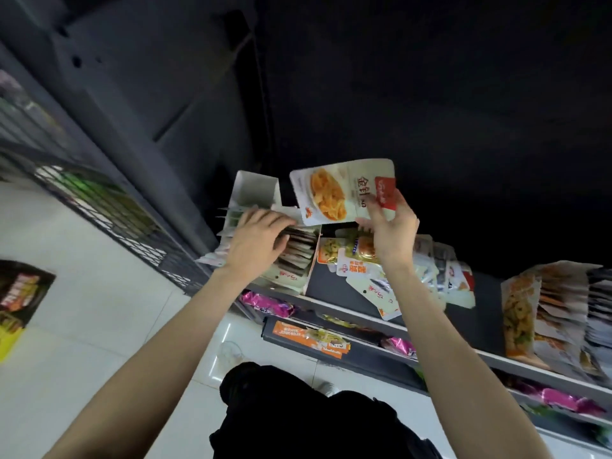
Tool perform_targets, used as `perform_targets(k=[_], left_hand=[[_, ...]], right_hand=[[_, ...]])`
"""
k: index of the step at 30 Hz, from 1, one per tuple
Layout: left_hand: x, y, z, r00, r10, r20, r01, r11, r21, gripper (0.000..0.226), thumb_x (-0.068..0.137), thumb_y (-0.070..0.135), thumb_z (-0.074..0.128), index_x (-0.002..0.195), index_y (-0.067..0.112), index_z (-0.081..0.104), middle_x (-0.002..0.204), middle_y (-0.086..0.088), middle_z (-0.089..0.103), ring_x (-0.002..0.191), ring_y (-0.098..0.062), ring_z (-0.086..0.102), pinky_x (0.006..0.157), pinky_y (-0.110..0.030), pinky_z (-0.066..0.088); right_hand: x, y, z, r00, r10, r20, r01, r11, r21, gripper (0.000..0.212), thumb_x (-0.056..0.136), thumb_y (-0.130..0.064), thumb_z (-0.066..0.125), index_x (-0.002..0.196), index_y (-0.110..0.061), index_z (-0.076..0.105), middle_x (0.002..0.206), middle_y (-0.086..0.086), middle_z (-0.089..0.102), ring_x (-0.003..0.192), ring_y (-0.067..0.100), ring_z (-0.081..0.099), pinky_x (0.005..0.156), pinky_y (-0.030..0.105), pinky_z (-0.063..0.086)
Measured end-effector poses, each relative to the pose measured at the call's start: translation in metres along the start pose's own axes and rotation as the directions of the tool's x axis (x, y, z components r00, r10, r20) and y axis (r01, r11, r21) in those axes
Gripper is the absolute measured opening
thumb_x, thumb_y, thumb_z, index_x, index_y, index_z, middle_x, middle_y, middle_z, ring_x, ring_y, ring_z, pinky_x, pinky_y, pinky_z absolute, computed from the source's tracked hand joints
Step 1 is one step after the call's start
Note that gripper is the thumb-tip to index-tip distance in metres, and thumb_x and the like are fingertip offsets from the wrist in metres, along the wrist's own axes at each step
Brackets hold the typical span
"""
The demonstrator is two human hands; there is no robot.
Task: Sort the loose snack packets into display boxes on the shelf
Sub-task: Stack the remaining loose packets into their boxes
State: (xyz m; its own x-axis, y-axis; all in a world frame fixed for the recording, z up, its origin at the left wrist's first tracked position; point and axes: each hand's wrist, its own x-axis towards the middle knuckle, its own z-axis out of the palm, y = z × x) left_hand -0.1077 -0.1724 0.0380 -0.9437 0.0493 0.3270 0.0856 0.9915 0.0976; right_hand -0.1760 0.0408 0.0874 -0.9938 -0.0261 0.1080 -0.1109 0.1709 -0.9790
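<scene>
Shelf (334, 304) holds loose packets (371, 276); right hand (392, 226) pinches a packet (341, 193), left hand (255, 241) spread on boxed packets (296, 256).

Open shelf (334, 286) surface between display box (265, 207) at left and loose packets (381, 276) in middle. Box crammed with upright packets, left hand (261, 240) resting on top. Right hand (392, 226) above pile, holding packet (341, 193) across gap. Further right, row of standing packets (556, 313) filling shelf. Dark space above shelf unobstructed.
</scene>
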Motion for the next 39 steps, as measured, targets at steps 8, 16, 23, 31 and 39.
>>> perform_targets(k=[8, 16, 23, 31, 39], left_hand=[[-0.005, -0.006, -0.004, 0.998, 0.038, -0.053, -0.043, 0.993, -0.113, 0.017, 0.077, 0.019, 0.075, 0.091, 0.029, 0.076, 0.090, 0.009, 0.072, 0.080, -0.018, 0.064, 0.074, -0.033, 0.054], [-0.004, -0.006, 0.002, 0.995, 0.008, -0.104, -0.018, 0.995, -0.099, 0.016, 0.081, 0.020, 0.071, 0.094, 0.029, 0.076, 0.091, 0.006, 0.073, 0.081, -0.019, 0.065, 0.074, -0.032, 0.051], [-0.011, -0.002, 0.007, 0.985, -0.035, -0.167, 0.017, 0.994, -0.104, 0.017, 0.080, 0.018, 0.072, 0.095, 0.027, 0.075, 0.091, 0.009, 0.071, 0.083, -0.018, 0.063, 0.075, -0.032, 0.047], [-0.018, 0.066, 0.003, 0.922, -0.072, -0.380, -0.057, 0.946, -0.318, 0.015, 0.085, 0.022, 0.055, 0.096, 0.014, 0.062, 0.087, 0.001, 0.063, 0.084, -0.016, 0.053, 0.072, -0.027, 0.040], [0.022, 0.124, 0.090, 0.985, 0.079, 0.151, -0.031, 0.954, -0.297, 0.043, 0.090, 0.028, 0.055, 0.129, 0.011, 0.049, 0.127, -0.005, 0.055, 0.118, -0.018, 0.051, 0.101, -0.030, 0.039]], right_hand=[[0.016, 0.006, 0.030, 0.801, -0.543, 0.252, 0.598, 0.701, -0.389, 0.019, 0.094, -0.018, 0.056, 0.105, -0.009, 0.068, 0.086, 0.004, 0.073, 0.068, 0.011, 0.067, 0.060, 0.031, 0.056], [0.025, 0.007, 0.089, 0.732, -0.231, 0.641, 0.675, 0.369, -0.638, 0.030, 0.093, -0.015, 0.050, 0.120, -0.028, 0.058, 0.113, -0.001, 0.060, 0.086, 0.028, 0.065, 0.065, 0.032, 0.046], [0.021, 0.024, 0.083, 0.759, -0.198, 0.620, 0.635, 0.433, -0.640, 0.030, 0.091, -0.007, 0.050, 0.109, -0.026, 0.066, 0.100, -0.004, 0.066, 0.087, 0.026, 0.065, 0.063, 0.031, 0.045], [-0.011, 0.065, 0.000, 0.944, -0.223, 0.243, 0.308, 0.858, -0.411, 0.026, 0.096, -0.013, 0.053, 0.119, -0.016, 0.064, 0.109, -0.004, 0.068, 0.091, 0.006, 0.062, 0.074, 0.006, 0.045], [-0.036, 0.154, -0.081, 0.960, 0.157, 0.233, 0.095, 0.602, -0.793, 0.052, 0.095, -0.015, 0.054, 0.144, -0.013, 0.037, 0.150, 0.006, 0.035, 0.138, 0.024, 0.033, 0.112, 0.037, 0.026]])
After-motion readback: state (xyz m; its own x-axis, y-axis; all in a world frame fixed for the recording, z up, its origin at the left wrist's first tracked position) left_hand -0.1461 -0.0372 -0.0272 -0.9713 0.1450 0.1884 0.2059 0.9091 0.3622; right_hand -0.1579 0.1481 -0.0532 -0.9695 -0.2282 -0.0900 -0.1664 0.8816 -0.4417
